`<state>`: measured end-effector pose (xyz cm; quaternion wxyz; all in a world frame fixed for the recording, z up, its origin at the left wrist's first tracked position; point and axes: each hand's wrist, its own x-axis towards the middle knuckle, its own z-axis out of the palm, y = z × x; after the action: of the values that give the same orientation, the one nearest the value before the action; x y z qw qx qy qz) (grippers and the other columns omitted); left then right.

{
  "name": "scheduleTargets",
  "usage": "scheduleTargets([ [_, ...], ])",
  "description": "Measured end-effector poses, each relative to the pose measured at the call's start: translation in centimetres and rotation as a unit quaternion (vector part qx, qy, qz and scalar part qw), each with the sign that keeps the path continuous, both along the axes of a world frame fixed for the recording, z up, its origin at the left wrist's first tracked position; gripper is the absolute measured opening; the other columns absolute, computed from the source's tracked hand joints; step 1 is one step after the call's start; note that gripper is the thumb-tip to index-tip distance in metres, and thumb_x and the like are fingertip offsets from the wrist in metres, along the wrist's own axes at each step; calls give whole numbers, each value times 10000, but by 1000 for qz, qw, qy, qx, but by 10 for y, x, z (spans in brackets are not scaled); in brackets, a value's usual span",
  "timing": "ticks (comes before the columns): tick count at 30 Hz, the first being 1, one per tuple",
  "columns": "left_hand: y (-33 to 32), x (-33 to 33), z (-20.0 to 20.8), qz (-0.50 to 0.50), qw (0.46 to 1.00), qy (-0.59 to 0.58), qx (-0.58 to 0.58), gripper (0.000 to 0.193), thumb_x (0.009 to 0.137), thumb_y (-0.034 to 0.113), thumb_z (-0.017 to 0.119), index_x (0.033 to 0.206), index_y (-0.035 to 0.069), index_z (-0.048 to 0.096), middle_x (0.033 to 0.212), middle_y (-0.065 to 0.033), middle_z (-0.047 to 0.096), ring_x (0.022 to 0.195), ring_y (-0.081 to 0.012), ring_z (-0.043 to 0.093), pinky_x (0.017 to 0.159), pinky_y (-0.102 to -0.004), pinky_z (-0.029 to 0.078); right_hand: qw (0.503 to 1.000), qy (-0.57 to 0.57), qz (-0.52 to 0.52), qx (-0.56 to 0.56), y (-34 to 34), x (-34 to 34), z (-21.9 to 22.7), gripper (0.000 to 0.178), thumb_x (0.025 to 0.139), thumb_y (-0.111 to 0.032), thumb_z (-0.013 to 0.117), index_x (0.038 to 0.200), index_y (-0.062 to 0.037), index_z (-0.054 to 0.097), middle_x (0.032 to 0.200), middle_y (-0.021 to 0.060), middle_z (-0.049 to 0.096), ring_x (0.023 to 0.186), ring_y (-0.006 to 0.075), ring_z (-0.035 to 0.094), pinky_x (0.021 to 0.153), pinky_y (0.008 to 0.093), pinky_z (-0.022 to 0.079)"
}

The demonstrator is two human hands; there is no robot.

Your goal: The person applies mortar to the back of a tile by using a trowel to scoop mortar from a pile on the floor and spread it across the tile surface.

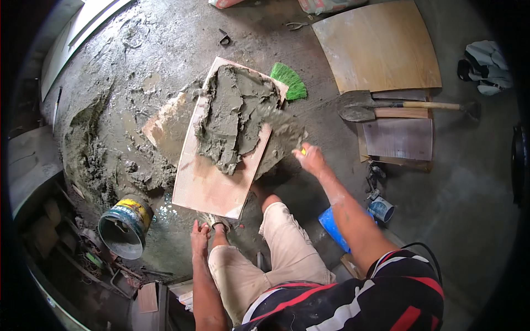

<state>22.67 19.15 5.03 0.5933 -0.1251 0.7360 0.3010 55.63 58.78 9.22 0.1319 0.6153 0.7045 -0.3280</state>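
A large pinkish tile (pixel 212 190) lies tilted on the floor with its ribbed back facing up. Thick grey mortar (pixel 234 118) covers its upper part in a rough, ridged layer. My right hand (pixel 312 160), to the right of the tile, is closed round the yellow handle of a trowel (pixel 303 151). Motion and mortar blur the trowel's blade near the tile's right edge. Below the tile's lower left corner, my left hand (pixel 200 238) hangs free with its fingers loosely apart, holding nothing.
Wet mortar spreads over the floor (pixel 121 127) at left. A bucket (pixel 124 226) lies on its side at lower left. Beyond the tile is a green brush (pixel 290 81). To the right lie a shovel (pixel 359 107) and a wooden board (pixel 381 47). A blue container (pixel 334 229) sits by my right arm.
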Motion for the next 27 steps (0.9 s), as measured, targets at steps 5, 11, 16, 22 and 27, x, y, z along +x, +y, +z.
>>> scheduleTargets([
  [5, -16, 6, -1, -21, 1000, -3, -16, 806, 940, 146, 654, 1586, 24, 187, 1179, -85, 642, 877, -142, 624, 665, -254, 496, 985, -115, -5, 128, 36, 6, -14, 367, 905, -374, 679, 1036, -35, 631, 930, 255, 691, 906, 445, 678, 785, 531, 534],
  [11, -45, 2, 4, -9, 999, -5, -35, 797, 942, 150, 647, 1582, 12, 192, 1182, -96, 648, 871, -139, 627, 653, -255, 494, 983, -170, -8, 74, 8, -8, -23, 340, 936, -379, 641, 1006, -47, 631, 949, 223, 708, 915, 413, 693, 790, 522, 543],
  [16, -47, -2, 7, -21, 999, -10, -36, 800, 942, 185, 655, 1576, 0, 204, 1199, -110, 645, 903, -159, 635, 679, -273, 504, 983, -169, -14, 64, -20, -7, -19, 351, 921, -388, 661, 997, -47, 631, 940, 219, 709, 914, 400, 697, 781, 501, 552],
  [22, -41, -7, 10, -42, 999, 2, -33, 795, 943, 202, 657, 1570, -10, 217, 1216, -107, 638, 942, -169, 639, 703, -273, 505, 989, -97, 94, 66, -69, -12, 1, 302, 914, -371, 663, 1015, -92, 604, 1000, 154, 684, 900, 372, 694, 752, 484, 555],
  [27, -31, -12, 19, -36, 999, 2, -25, 786, 948, 197, 654, 1573, 1, 220, 1227, -95, 632, 949, -167, 637, 713, -274, 505, 987, -80, -68, 119, -27, -20, 10, 319, 918, -361, 671, 1012, -66, 594, 909, 210, 686, 874, 424, 673, 765, 526, 525],
])
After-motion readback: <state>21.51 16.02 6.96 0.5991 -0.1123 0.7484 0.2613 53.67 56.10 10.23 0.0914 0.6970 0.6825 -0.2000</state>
